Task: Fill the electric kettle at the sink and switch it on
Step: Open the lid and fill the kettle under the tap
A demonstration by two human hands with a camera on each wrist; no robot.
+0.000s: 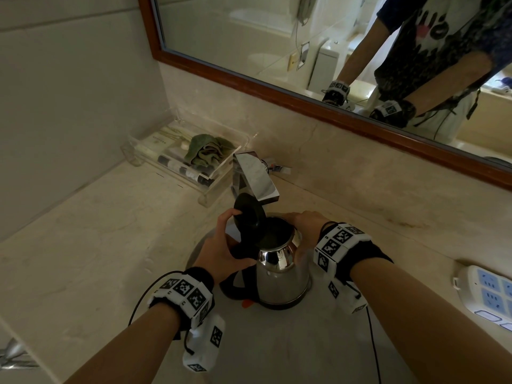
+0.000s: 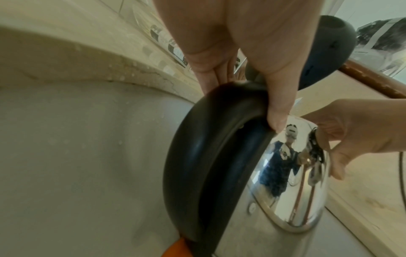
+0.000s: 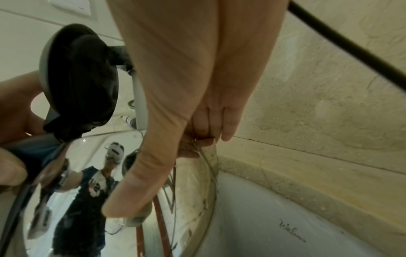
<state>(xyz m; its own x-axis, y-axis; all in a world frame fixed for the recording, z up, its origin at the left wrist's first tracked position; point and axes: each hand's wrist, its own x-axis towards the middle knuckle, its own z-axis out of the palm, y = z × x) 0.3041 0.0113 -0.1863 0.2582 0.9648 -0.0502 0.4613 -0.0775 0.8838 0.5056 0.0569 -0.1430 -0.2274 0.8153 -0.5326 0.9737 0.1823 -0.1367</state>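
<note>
A stainless-steel electric kettle point(image 1: 279, 275) stands in the white sink point(image 1: 277, 347), right under the chrome faucet point(image 1: 256, 176). Its black lid point(image 1: 249, 214) is flipped up, so the mouth is uncovered. My left hand point(image 1: 221, 248) grips the top of the black handle point(image 2: 208, 156), thumb curled over it, one finger up by the lid. My right hand point(image 1: 304, 225) holds the kettle's far right side, thumb pressed on the shiny body point(image 3: 87, 200) and fingers curled at the rim. An orange switch point(image 1: 247, 303) shows below the handle. No water shows running.
A clear tray point(image 1: 221, 173) with toiletries and a green cloth sits on the counter at the back left. A white and blue power strip point(image 1: 490, 295) lies on the counter at the right. A wood-framed mirror point(image 1: 277, 84) runs along the back wall.
</note>
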